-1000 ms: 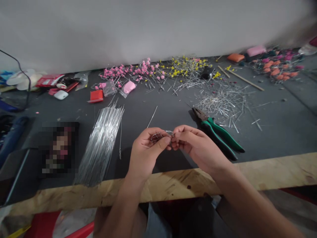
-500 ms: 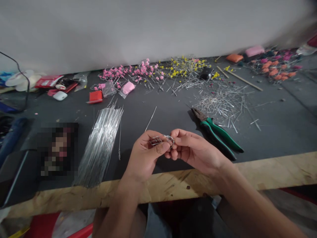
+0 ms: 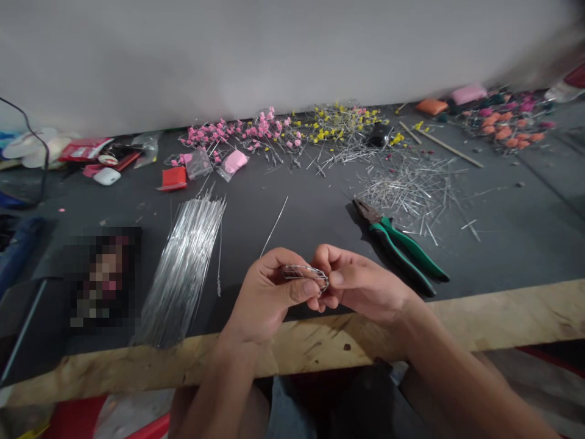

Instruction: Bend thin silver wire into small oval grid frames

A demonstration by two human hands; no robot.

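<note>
Between my two hands is a small piece of bent silvery wire (image 3: 297, 270), looped and crossed like a little open cage. My left hand (image 3: 272, 292) pinches it between thumb and fingers from the left. At its right end, the thumb and fingertips of my right hand (image 3: 356, 283) close on the wire. Part of the wire is hidden by my fingers. Pliers with green and black handles (image 3: 404, 247) lie just beyond my right wrist. A single straight wire (image 3: 275, 225) lies beyond my left hand, and a twisted wire (image 3: 219, 268) lies to its left.
A thick bundle of straight wires (image 3: 185, 268) lies at left, near the wooden table edge (image 3: 320, 341). Wire scraps (image 3: 411, 186) are heaped beyond the pliers. Pink-tipped wires (image 3: 269, 128), yellow-tipped wires (image 3: 338, 122) and orange-tipped wires (image 3: 505, 131) line the back. A blurred-out object (image 3: 107, 274) lies further left.
Both hands have come slightly lower, toward the table edge, with the wire piece still between them. More of the single straight wire shows beyond my left hand.
</note>
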